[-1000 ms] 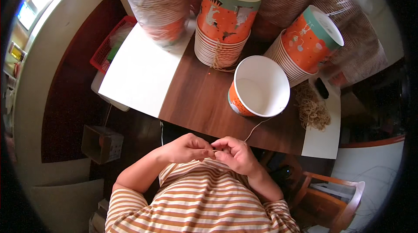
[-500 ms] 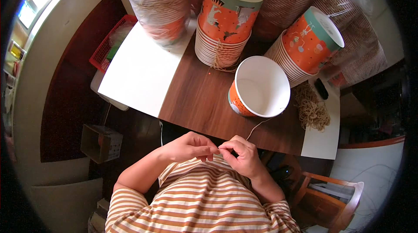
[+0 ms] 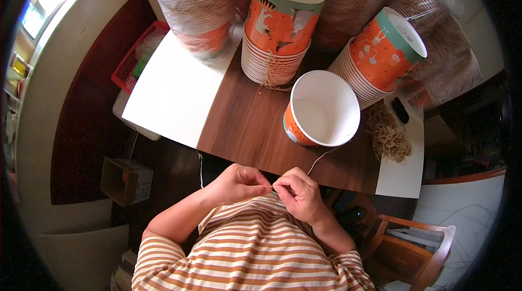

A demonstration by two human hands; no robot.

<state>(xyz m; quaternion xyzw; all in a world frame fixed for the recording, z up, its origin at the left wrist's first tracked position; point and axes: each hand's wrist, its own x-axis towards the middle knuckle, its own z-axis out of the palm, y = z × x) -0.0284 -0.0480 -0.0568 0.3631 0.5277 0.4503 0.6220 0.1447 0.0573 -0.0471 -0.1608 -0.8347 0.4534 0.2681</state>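
Observation:
Both hands meet in front of my striped shirt, just off the table's near edge. My left hand (image 3: 242, 184) and my right hand (image 3: 298, 193) each pinch with thumb and forefinger, the fingertips almost touching on a thin tan cord. From my right hand the cord (image 3: 321, 158) runs up to the rim of an upright paper bucket (image 3: 324, 109), white inside and orange and green outside. That bucket stands on the brown part of the table (image 3: 239, 133). How the cord is fixed at the rim is too small to tell.
Behind stand two upturned stacks of orange buckets, a left stack (image 3: 280, 30) and a right stack (image 3: 380, 51), and several plastic-wrapped stacks (image 3: 193, 8). A heap of tan cords (image 3: 390, 138) and a black object (image 3: 400, 110) lie at right. Also around are a red basket (image 3: 126, 70), a cardboard box (image 3: 126, 182) and a wooden chair (image 3: 402, 247).
The fingertips have shifted slightly and a bit of tan cord now shows between them. The left fingers have curled in more. The buckets appear a touch further left with the view.

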